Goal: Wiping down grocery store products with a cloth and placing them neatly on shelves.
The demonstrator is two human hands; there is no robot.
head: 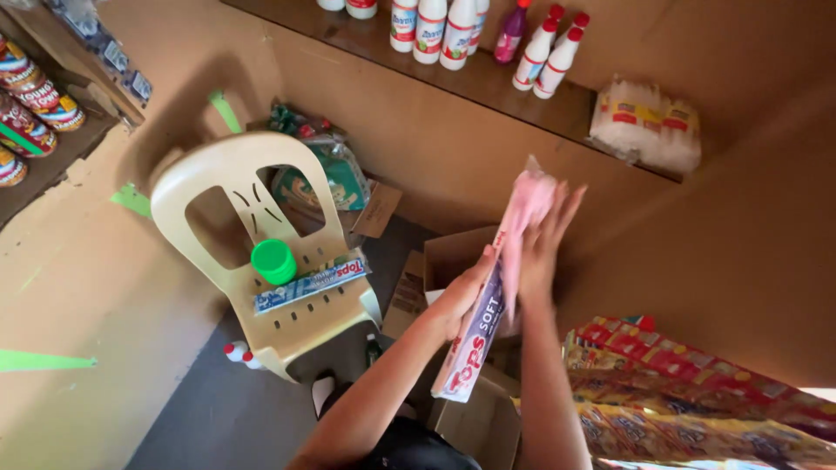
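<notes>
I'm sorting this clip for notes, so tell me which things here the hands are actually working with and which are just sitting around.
In hand:
- long pink pack, gripped by the left hand
- right hand, fingers flat against the pack's upper end

Lying about:
- cream plastic chair bearing a green lid and a similar blue pack
- white bottles on the shelf
- open cardboard box
- red-and-yellow packets

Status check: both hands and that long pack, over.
Left hand grips long pink-and-purple plastic pack. Right hand flat against its top end. Cream plastic chair apart; nothing in the way.
</notes>
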